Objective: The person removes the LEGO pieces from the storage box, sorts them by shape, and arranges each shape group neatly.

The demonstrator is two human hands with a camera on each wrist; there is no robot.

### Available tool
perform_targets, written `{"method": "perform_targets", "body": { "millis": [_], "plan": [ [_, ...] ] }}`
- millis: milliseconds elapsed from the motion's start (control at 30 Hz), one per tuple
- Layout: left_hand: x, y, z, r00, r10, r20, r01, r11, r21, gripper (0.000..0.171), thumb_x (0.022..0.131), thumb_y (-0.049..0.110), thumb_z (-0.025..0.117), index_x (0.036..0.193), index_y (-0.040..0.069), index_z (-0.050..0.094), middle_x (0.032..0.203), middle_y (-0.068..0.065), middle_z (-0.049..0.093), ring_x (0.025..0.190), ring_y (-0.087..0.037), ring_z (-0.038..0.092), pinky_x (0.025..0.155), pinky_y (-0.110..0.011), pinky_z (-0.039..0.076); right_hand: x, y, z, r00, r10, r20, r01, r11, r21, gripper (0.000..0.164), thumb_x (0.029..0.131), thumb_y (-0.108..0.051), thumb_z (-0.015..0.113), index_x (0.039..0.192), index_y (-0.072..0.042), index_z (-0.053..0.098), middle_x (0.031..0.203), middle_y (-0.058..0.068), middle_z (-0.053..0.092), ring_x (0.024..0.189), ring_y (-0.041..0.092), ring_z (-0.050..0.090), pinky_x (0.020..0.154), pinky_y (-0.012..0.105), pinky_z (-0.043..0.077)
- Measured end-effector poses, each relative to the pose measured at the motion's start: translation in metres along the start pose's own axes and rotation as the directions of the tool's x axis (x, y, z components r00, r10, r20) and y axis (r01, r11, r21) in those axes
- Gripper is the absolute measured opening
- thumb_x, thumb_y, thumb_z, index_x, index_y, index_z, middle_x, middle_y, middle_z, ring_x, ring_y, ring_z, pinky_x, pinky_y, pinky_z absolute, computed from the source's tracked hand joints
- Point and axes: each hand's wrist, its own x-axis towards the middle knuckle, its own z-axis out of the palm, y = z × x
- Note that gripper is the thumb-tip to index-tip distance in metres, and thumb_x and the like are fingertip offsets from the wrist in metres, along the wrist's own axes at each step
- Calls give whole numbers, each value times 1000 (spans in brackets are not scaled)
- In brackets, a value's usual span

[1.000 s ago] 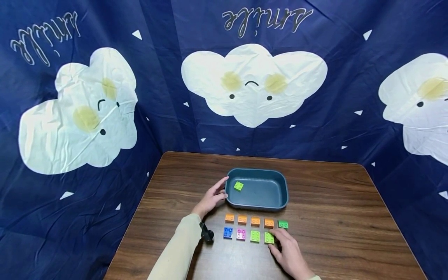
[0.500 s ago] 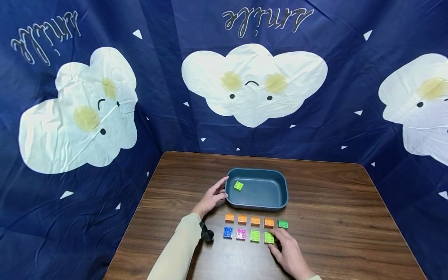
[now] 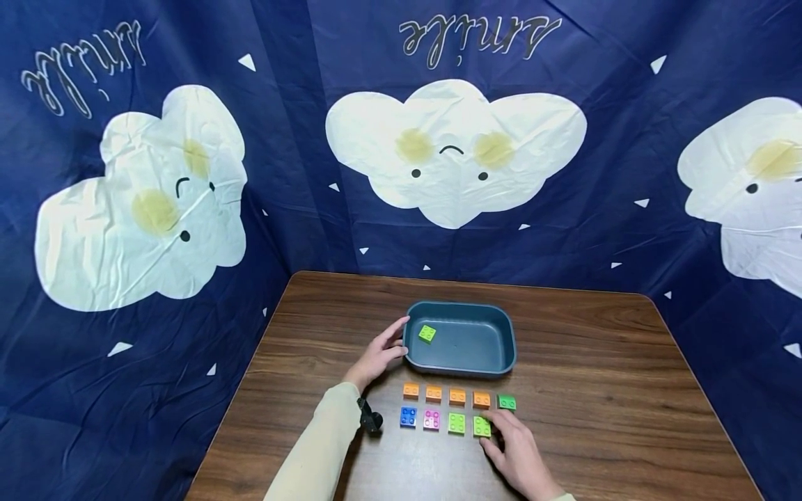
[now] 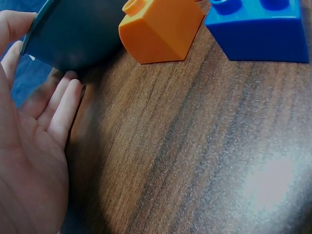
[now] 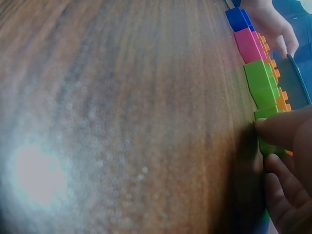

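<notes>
My left hand rests at the left end of a dark teal bin, its fingers spread and fairly straight against the rim and wall. Inside the bin, near its left end, lies a light green building block. My right hand pinches another light green building block, the rightmost of the front row, between thumb and fingers. In the right wrist view the thumb covers part of this block, which sits at table level. To its left stand a light green block, a pink block and a blue block.
Behind the front row runs a second row: several orange blocks and a dark green block at its right end. The wooden table ends at a dark blue cloth backdrop printed with clouds.
</notes>
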Motion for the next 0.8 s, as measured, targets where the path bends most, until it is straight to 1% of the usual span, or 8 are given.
{"method": "perform_targets", "body": {
  "millis": [233, 333, 400, 500, 567, 667, 800],
  "plan": [
    [0, 0, 0, 1000, -2, -2, 2, 1000, 1, 71, 101, 9, 64, 164, 29, 39, 161, -16, 45, 135, -34, 56, 110, -49, 51, -2, -1, -6, 1000, -15, -4, 15, 1000, 26, 46, 78, -6, 92, 120, -13, 75, 112, -4, 69, 90, 4, 63, 73, 26, 57],
    [0, 0, 0, 1000, -13, -6, 13, 1000, 9, 71, 101, 9, 64, 163, 32, 40, 161, -14, 46, 135, -32, 56, 110, -48, 51, -5, -2, -12, 999, -43, -25, 44, 998, 38, 48, 76, -5, 93, 120, -10, 75, 110, -3, 69, 88, 5, 63, 71, 25, 57],
    [0, 0, 0, 1000, -9, -6, 9, 1000, 9, 71, 100, 9, 64, 163, 31, 40, 161, -15, 46, 135, -32, 57, 110, -49, 51, -7, -2, -16, 996, -75, -53, 77, 997, 30, 50, 74, -5, 94, 120, -8, 74, 108, -2, 68, 86, 5, 62, 69, 24, 57],
    [1, 0, 0, 1000, -2, -3, 2, 1000, 9, 71, 100, 9, 64, 164, 28, 39, 160, -16, 46, 135, -33, 57, 110, -49, 52, -9, -2, -26, 983, -145, -112, 147, 989, 11, 53, 72, -4, 95, 120, -5, 74, 106, 0, 68, 85, 7, 63, 69, 24, 57],
    [0, 0, 0, 1000, -3, -5, 3, 1000, 8, 71, 100, 9, 64, 164, 28, 39, 161, -16, 46, 135, -33, 56, 109, -48, 52, -8, -4, -34, 971, -183, -152, 181, 983, -25, 53, 72, -6, 95, 121, -5, 74, 107, 2, 69, 85, 8, 65, 70, 24, 58],
    [0, 0, 0, 1000, -14, -8, 14, 1000, 13, 71, 100, 10, 65, 164, 29, 39, 161, -13, 46, 135, -31, 56, 109, -47, 52, -1, -8, -47, 956, -215, -201, 205, 976, -70, 52, 73, -7, 94, 121, -7, 73, 110, 3, 70, 87, 10, 66, 72, 28, 59],
    [0, 0, 1, 1000, 6, -2, -6, 1000, 6, 71, 100, 9, 64, 165, 26, 38, 161, -17, 46, 135, -34, 56, 108, -47, 53, 16, -16, -65, 944, -233, -232, 221, 972, -78, 50, 78, -6, 91, 124, -8, 71, 114, 4, 69, 86, 14, 68, 70, 31, 61]
  ]
}}
